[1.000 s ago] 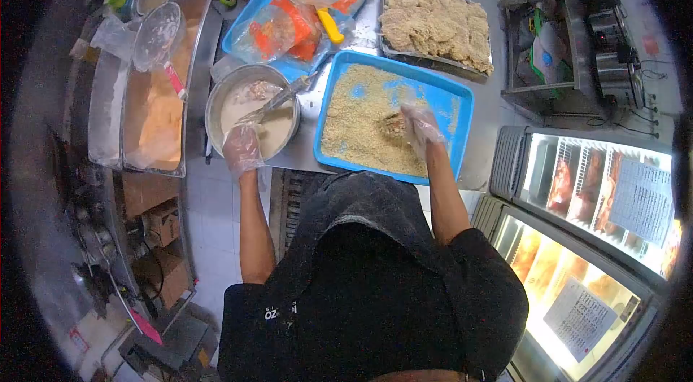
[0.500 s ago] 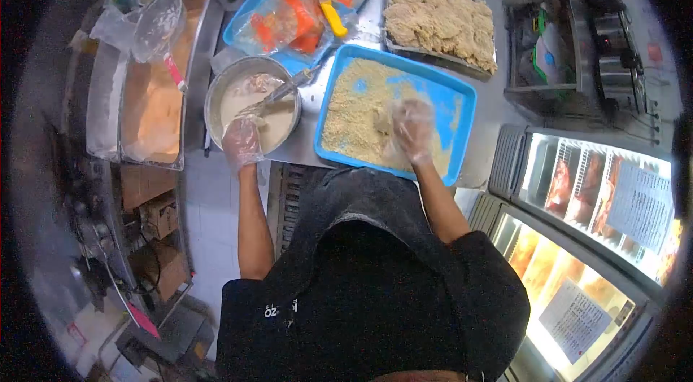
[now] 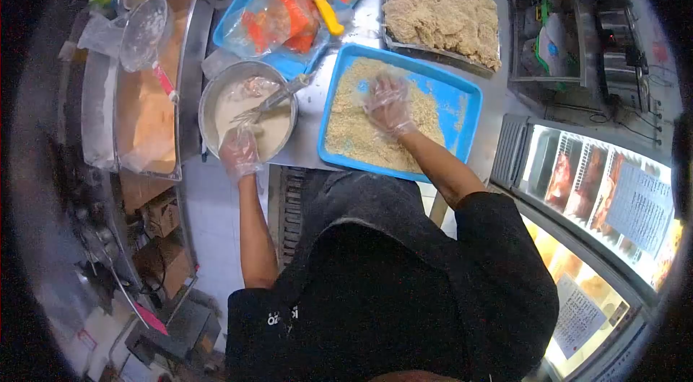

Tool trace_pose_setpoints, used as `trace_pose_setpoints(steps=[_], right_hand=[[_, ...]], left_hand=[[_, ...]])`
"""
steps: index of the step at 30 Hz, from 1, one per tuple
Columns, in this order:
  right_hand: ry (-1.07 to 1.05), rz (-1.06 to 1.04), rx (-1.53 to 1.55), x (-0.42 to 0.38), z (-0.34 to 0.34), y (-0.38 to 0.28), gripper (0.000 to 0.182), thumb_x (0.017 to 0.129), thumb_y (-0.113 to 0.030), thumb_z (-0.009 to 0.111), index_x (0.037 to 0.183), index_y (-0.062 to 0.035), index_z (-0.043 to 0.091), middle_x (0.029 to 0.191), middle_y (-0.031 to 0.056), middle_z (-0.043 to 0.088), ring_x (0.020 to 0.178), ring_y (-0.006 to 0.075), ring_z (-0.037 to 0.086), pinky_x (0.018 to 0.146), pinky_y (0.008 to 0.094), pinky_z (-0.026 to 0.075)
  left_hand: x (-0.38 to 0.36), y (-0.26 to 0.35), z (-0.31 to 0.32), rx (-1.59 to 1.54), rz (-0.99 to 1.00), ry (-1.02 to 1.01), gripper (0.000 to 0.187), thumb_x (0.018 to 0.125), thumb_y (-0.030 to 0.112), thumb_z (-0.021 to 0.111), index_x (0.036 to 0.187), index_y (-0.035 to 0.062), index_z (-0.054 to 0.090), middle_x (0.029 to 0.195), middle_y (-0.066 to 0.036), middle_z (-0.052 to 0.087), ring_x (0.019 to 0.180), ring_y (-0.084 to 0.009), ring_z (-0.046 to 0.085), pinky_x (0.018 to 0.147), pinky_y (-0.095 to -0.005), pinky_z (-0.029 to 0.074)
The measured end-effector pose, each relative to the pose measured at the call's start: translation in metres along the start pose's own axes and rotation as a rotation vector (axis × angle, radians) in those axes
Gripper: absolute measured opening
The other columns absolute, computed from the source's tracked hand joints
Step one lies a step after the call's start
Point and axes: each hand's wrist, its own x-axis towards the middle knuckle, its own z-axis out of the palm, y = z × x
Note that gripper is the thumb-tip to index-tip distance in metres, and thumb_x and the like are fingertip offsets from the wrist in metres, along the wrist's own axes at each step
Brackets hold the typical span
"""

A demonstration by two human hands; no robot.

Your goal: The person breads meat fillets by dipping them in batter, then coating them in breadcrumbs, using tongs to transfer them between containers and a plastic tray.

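Observation:
My left hand (image 3: pixel 240 151), in a clear plastic glove, reaches over the near rim of a metal bowl (image 3: pixel 204 122) of pale batter. Its fingers look stretched out just above or at the batter, with no piece visible in them. A whisk (image 3: pixel 278 97) leans in the bowl, its wires close to those fingertips. My right hand (image 3: pixel 390 104), also gloved, lies palm down on beige crumbs (image 3: pixel 354 129) in a blue tray (image 3: pixel 469 119), fingers spread. Whatever is beneath that palm is hidden.
Behind stands a tray of breaded pieces (image 3: pixel 440 18). Another blue tray (image 3: pixel 285 64) holds plastic bags (image 3: pixel 278 21) and a yellow-handled tool (image 3: pixel 329 15). Leftward, a sieve (image 3: pixel 144 32) rests over a bin of orange-tinted powder (image 3: pixel 148 111). Lit display fridges (image 3: pixel 577 180) stand right.
My right hand has moved left and away from me across the crumbs, from a curled shape to spread fingers. My left hand stays at the bowl, slightly lower. The view has shifted a little.

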Motion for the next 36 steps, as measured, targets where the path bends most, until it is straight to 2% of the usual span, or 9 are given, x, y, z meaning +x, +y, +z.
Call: trace_pose_setpoints(steps=[8,11,13,14,17,23,29,32,36], right_hand=[[-0.246,0.03,0.112,0.016,-0.024,-0.006,0.046,0.081,-0.03,0.05,0.119,-0.0037,0.048,0.128,0.0173,0.041,0.123,0.0334,0.031,0.102,0.049,0.018],[0.117,0.122,-0.28,-0.001,0.033,0.026,0.044,0.078,-0.022,0.056,0.117,-0.0032,0.049,0.128,0.018,0.041,0.121,0.0345,0.033,0.1,0.0477,0.024],[-0.181,0.195,0.2,-0.017,0.021,0.063,0.048,0.077,-0.02,0.057,0.121,-0.0056,0.046,0.129,0.0173,0.04,0.12,0.0342,0.035,0.098,0.0477,0.026],[-0.253,0.15,0.275,-0.025,0.012,0.069,0.049,0.076,-0.019,0.058,0.122,-0.007,0.046,0.129,0.0168,0.04,0.12,0.0335,0.036,0.098,0.0474,0.027],[-0.315,-0.173,0.193,-0.058,-0.025,0.067,0.05,0.074,-0.015,0.059,0.123,-0.0114,0.046,0.129,0.0148,0.041,0.118,0.0303,0.04,0.097,0.046,0.031],[-0.087,-0.221,0.026,-0.069,-0.051,0.044,0.029,0.073,-0.009,0.061,0.102,-0.0106,0.062,0.113,0.0109,0.056,0.103,0.028,0.051,0.091,0.0379,0.038],[-0.21,0.32,1.297,-0.086,0.068,0.125,0.011,0.076,-0.011,0.06,0.083,-0.0043,0.066,0.082,0.0072,0.065,0.077,0.0227,0.06,0.07,0.0339,0.046],[-0.095,0.31,0.935,-0.077,0.016,0.106,0.013,0.079,-0.015,0.06,0.083,-0.0032,0.065,0.084,0.0047,0.064,0.079,0.0172,0.058,0.068,0.0335,0.045],[0.155,0.336,1.959,-0.095,-0.01,0.097,0.026,0.082,-0.019,0.059,0.1,0.0001,0.058,0.094,0.0052,0.06,0.088,0.0172,0.056,0.074,0.0314,0.045]], left_hand=[[0.006,0.009,-0.004,-0.075,0.038,-0.081,0.015,0.075,0.017,0.061,0.082,0.0034,0.06,0.073,-0.011,0.061,0.066,-0.0207,0.059,0.061,-0.0335,0.046],[0.005,-0.01,0.006,-0.341,-0.017,-0.056,0.014,0.075,0.016,0.06,0.081,0.0031,0.06,0.073,-0.01,0.061,0.067,-0.02,0.059,0.061,-0.0332,0.046],[0.0,-0.016,0.004,-0.664,-0.203,-0.121,0.017,0.075,0.018,0.061,0.081,0.0025,0.059,0.074,-0.01,0.061,0.068,-0.0219,0.059,0.062,-0.0335,0.047],[0.004,0.012,-0.012,0.07,0.076,-0.074,0.021,0.074,0.02,0.061,0.084,0.0013,0.06,0.076,-0.014,0.062,0.07,-0.0271,0.059,0.065,-0.0343,0.048],[0.008,-0.038,0.016,-0.14,0.042,-0.045,0.023,0.074,0.021,0.061,0.086,0.0013,0.061,0.078,-0.016,0.061,0.073,-0.0306,0.058,0.067,-0.035,0.047],[0.006,0.015,-0.011,0.094,0.263,-0.063,0.012,0.077,0.009,0.056,0.086,0.0018,0.06,0.073,-0.008,0.06,0.063,-0.0199,0.057,0.057,-0.029,0.046],[0.013,-0.046,0.019,-0.723,-0.194,-0.221,0.012,0.078,0.009,0.055,0.083,-0.0016,0.056,0.078,-0.009,0.061,0.069,-0.0224,0.058,0.063,-0.0307,0.048],[0.007,-0.009,0.002,-0.361,0.033,-0.143,0.014,0.078,0.013,0.057,0.081,-0.0006,0.057,0.074,-0.009,0.059,0.065,-0.0205,0.057,0.061,-0.0299,0.047],[0.01,-0.008,0.001,0.012,0.126,-0.035,0.015,0.076,0.016,0.058,0.08,0.0011,0.058,0.07,-0.009,0.059,0.063,-0.019,0.056,0.059,-0.0301,0.046]])
